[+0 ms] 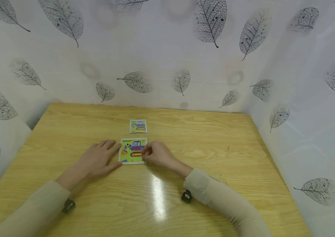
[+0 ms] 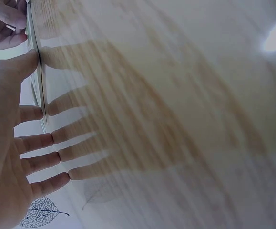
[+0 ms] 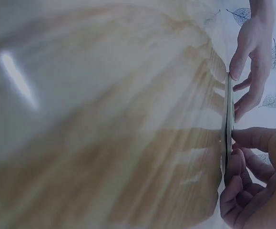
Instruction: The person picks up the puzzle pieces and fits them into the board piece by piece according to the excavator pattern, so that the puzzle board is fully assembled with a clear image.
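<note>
A framed jigsaw puzzle (image 1: 129,144) with a blue and purple excavator on green lies flat on the wooden table. My left hand (image 1: 97,159) is spread along its left side, thumb at the lower left corner and index finger at the left edge. Over the right part of the puzzle, my right hand (image 1: 159,154) pinches a puzzle piece between thumb and index finger, low against the board; the fingertips mostly hide that piece. Its other fingers (image 3: 231,191) are curled beside the board's edge. From the side, the puzzle (image 2: 39,76) appears as a thin edge.
Behind the puzzle lies a small picture card (image 1: 138,126) with the same excavator. The wooden table (image 1: 208,141) ends at a white cloth (image 1: 161,52) printed with grey leaves, which surrounds it at the back and sides. A bright reflection shows in front of the puzzle.
</note>
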Available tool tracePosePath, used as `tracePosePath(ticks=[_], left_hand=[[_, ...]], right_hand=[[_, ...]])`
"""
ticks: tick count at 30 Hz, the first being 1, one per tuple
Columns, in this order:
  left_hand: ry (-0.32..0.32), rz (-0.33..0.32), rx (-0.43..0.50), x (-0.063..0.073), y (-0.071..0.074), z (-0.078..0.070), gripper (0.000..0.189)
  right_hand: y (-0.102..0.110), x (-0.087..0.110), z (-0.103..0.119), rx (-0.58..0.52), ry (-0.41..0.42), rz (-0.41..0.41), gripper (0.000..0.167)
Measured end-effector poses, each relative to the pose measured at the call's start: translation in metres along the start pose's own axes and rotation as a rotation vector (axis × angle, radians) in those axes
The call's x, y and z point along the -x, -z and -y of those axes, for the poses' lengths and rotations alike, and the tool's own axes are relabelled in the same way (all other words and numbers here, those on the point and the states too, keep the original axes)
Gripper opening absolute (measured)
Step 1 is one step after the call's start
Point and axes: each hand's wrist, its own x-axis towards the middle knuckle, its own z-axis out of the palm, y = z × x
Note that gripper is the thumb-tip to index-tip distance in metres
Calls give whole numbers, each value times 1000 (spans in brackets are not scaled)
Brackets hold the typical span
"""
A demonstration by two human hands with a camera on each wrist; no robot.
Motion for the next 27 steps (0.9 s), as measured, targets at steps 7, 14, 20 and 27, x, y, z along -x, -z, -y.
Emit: tracePosePath(ticks=[7, 14, 20, 27], left_hand=[[1, 8, -2, 1, -1, 1, 77], [8, 10, 6, 3, 0, 1, 77], [14, 11, 13, 3, 2, 0, 78], [27, 33, 62, 4, 3, 3, 84]], right_hand=[[3, 0, 1, 89, 42, 35, 26], [2, -1, 3, 150, 39, 38, 29], [5, 0, 2, 153, 64, 48, 28], [30, 25, -8, 108, 117, 3, 31]])
